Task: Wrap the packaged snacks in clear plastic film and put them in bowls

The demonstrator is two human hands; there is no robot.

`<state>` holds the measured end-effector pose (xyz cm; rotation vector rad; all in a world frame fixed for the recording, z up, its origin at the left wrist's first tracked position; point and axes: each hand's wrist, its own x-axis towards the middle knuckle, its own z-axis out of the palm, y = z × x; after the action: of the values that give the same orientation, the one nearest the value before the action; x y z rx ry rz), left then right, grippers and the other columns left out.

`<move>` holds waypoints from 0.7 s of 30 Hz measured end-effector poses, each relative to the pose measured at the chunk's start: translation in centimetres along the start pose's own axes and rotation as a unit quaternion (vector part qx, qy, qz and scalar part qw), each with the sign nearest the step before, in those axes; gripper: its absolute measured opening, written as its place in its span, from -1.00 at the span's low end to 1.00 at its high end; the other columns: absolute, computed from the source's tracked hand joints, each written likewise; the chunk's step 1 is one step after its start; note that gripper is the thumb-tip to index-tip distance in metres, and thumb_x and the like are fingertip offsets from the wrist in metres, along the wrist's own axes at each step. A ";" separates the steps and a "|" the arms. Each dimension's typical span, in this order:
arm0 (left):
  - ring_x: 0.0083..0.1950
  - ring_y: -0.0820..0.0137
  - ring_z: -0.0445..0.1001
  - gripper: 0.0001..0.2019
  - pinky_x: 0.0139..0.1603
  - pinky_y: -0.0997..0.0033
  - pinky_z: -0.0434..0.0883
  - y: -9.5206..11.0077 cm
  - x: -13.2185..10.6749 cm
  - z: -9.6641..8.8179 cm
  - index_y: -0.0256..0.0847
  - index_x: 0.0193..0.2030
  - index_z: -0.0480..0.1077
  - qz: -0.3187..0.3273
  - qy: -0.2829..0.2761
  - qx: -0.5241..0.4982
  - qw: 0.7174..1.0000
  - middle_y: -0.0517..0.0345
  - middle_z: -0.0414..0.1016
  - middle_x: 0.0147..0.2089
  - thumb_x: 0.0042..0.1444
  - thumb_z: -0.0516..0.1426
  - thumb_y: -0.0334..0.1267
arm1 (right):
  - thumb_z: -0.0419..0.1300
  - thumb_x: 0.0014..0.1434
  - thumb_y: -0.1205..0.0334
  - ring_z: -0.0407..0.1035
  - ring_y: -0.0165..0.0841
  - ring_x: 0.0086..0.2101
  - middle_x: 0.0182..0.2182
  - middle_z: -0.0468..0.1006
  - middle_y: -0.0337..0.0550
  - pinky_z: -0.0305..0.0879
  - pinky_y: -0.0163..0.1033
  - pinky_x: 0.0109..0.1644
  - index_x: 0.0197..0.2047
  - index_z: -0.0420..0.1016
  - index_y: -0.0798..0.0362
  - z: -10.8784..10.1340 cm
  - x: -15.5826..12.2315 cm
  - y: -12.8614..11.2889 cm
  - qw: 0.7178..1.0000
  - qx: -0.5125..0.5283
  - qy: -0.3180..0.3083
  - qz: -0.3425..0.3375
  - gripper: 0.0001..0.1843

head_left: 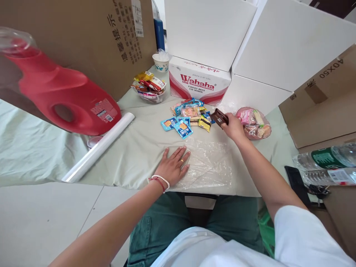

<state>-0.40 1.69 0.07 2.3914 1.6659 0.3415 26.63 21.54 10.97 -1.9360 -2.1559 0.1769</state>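
Observation:
My left hand (174, 165) lies flat with fingers spread, pressing on the left edge of a clear plastic bag (210, 163) on the cloth. My right hand (233, 127) is closed around a dark brown snack packet (220, 118), held at the right side of a pile of wrapped snacks (191, 112). In that pile are blue packets (183, 128), a yellow and black packet (205, 123) and pink-wrapped pieces. Just right of my right hand is a pink clear bowl (264, 135) with wrapped snacks and bread-like pieces in it.
A Wahaha carton (198, 82) stands behind the pile, with white boxes (208, 29) above. Leftward are a clear bowl of snacks (155, 97), a paper cup (161, 63), a plastic-film roll (100, 146) and a large red jug (69, 96). Bottles (328, 158) and a phone (297, 183) lie at right.

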 end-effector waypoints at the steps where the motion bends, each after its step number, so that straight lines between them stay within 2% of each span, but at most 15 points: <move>1: 0.62 0.08 0.10 -0.44 0.61 -0.34 -0.27 0.0 0.0 0.0 0.03 0.55 0.19 0.000 -0.001 -0.001 1.000 -0.02 0.03 0.64 0.47 -0.07 -0.01 | 0.16 0.22 0.27 0.56 -0.03 -0.08 -0.06 0.68 0.09 0.45 -0.08 -0.01 0.21 0.49 0.05 -0.4 -1.6 1.5 1.000 0.013 0.006 -0.010 -0.52; 6: 0.62 0.06 0.11 -0.44 0.60 -0.35 -0.27 -0.1 0.1 0.0 0.04 0.54 0.21 -0.004 0.008 -0.005 1.000 -0.04 0.07 0.63 0.45 -0.05 -0.02 | 0.18 0.12 0.24 0.55 -0.05 -0.13 -0.07 0.69 0.03 0.46 -0.07 -0.04 0.21 0.51 0.07 -0.9 -7.7 9.5 0.999 0.040 -0.013 0.010 -0.44; 9: 0.61 0.07 0.12 -0.43 0.59 -0.35 -0.26 -0.1 0.2 0.0 0.03 0.54 0.21 0.001 0.012 0.001 1.000 -0.06 0.09 0.62 0.45 -0.06 -0.01 | 0.15 0.17 0.24 0.54 -0.05 -0.11 -0.07 0.68 0.04 0.46 -0.06 -0.01 0.21 0.50 0.09 -0.1 -9.5 12.3 0.997 0.028 -0.063 0.030 -0.46; 12: 0.62 0.06 0.11 -0.43 0.58 -0.37 -0.24 -0.1 0.2 -0.1 0.00 0.54 0.21 0.003 0.007 0.011 1.000 -0.08 0.08 0.62 0.45 -0.08 0.00 | 0.07 0.29 0.19 0.50 -0.03 -0.04 0.00 0.62 0.13 0.44 -0.03 0.04 0.19 0.50 0.09 1.2 -10.3 13.0 0.997 0.009 -0.073 -0.001 -0.55; 16: 0.61 0.10 0.12 -0.44 0.60 -0.31 -0.25 0.1 0.2 -0.2 0.03 0.53 0.21 -0.008 0.004 0.017 1.000 -0.03 0.08 0.63 0.46 -0.08 0.01 | 0.05 0.36 0.11 0.41 0.04 0.07 0.06 0.54 0.23 0.38 0.08 0.19 0.18 0.52 0.14 2.5 -10.4 13.0 0.999 0.001 -0.031 -0.016 -0.54; 18: 0.62 0.10 0.11 -0.43 0.60 -0.30 -0.25 0.2 0.3 -0.2 0.01 0.54 0.20 -0.014 -0.003 0.020 1.000 -0.03 0.08 0.63 0.46 -0.09 0.01 | 0.06 0.34 0.14 0.41 0.03 0.08 0.04 0.55 0.24 0.35 0.11 0.24 0.17 0.53 0.16 2.3 -10.2 13.0 0.999 0.037 -0.006 0.004 -0.55; 21: 0.63 0.12 0.06 -0.38 0.60 -0.30 -0.24 0.2 0.3 -0.1 -0.10 0.59 0.11 -0.021 -0.016 0.029 0.999 -0.05 0.03 0.64 0.47 -0.12 0.03 | 0.09 0.34 0.06 0.45 -0.05 0.06 0.08 0.56 0.17 0.37 0.07 0.23 0.24 0.48 0.13 0.9 -9.7 12.0 0.986 0.164 0.011 0.002 -0.49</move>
<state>-0.12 1.93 0.24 2.3867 1.7314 0.2493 38.86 13.38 6.23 -1.7446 -1.9631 0.4782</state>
